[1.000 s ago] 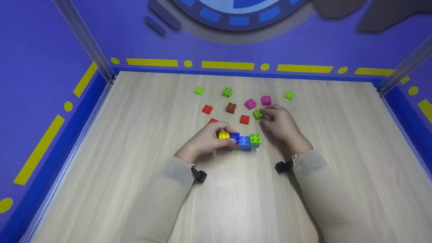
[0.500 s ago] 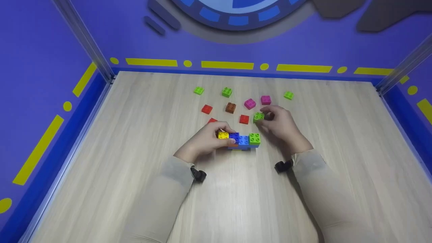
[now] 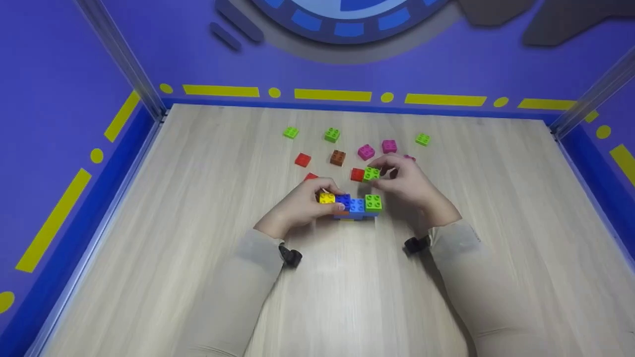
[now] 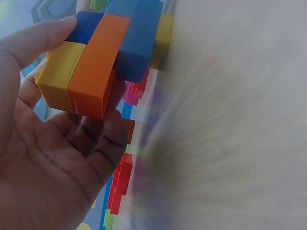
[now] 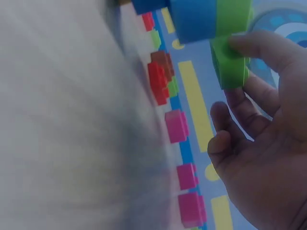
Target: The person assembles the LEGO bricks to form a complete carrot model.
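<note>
My left hand (image 3: 307,202) grips a built row of toy bricks by its left end. In the left wrist view a yellow brick (image 4: 60,79), an orange brick (image 4: 98,67) and blue bricks (image 4: 141,45) show from below. At the row's right end sits a green brick (image 3: 373,203). Just behind that end, my right hand (image 3: 409,186) pinches a loose green brick (image 3: 371,174) between thumb and fingers. In the right wrist view this pinched brick (image 5: 228,64) hangs close by the row's green end. A red brick (image 3: 356,174) lies right beside it in the head view.
Several loose bricks lie beyond the hands: a brown brick (image 3: 338,157), a pink brick (image 3: 366,152), a red brick (image 3: 302,159) and a green brick (image 3: 332,134). A blue wall (image 3: 347,74) borders the wooden table (image 3: 317,297) at the back.
My right hand has moved left and slightly nearer with the green brick, which now overlaps the red brick's right edge. A pink brick has come into view behind it. The left hand stays put.
</note>
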A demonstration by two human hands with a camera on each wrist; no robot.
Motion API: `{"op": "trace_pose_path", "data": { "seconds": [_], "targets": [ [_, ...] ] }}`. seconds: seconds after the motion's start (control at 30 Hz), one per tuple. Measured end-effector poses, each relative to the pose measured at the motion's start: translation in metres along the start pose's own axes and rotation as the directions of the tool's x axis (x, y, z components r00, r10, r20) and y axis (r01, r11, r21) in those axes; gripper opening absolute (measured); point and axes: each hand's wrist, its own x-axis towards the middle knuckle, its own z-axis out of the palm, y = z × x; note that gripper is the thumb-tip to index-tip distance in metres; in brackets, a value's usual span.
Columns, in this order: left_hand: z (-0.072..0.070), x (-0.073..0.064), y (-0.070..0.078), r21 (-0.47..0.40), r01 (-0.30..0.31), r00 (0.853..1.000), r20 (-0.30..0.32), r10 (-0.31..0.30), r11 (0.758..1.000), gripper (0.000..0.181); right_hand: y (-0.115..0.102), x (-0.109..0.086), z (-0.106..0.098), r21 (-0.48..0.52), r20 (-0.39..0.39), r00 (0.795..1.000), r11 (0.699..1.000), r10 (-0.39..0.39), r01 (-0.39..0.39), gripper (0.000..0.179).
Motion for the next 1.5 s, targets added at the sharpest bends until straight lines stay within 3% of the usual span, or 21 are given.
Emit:
{"op": "trace_pose_path", "data": {
  "seconds": [0.37, 0.8, 1.2, 1.5],
  "targets": [
    [-0.001, 0.0, -0.002, -0.007, -0.014, 1.0, 0.003, 0.015, 1.0, 0.021, -0.016, -0.007, 0.007, -0.02, 0.103, 0.991, 0.996, -0.087, 0.09, 0.033],
    [-0.001, -0.001, -0.002, -0.016, -0.029, 1.0, 0.007, 0.029, 0.999, 0.021, -0.021, -0.009, 0.012, -0.011, 0.152, 0.984, 0.996, -0.087, 0.09, 0.03],
    [0.0, -0.001, -0.001, -0.013, -0.033, 0.999, -0.002, 0.033, 0.999, 0.018, -0.022, -0.01, 0.014, -0.01, 0.219, 0.965, 0.989, -0.144, 0.15, 0.03],
    [0.0, -0.001, -0.003, -0.021, -0.049, 0.999, 0.003, 0.049, 0.999, 0.017, -0.02, -0.011, 0.016, 0.001, 0.268, 0.952, 0.989, -0.146, 0.151, 0.03]
  ]
}}
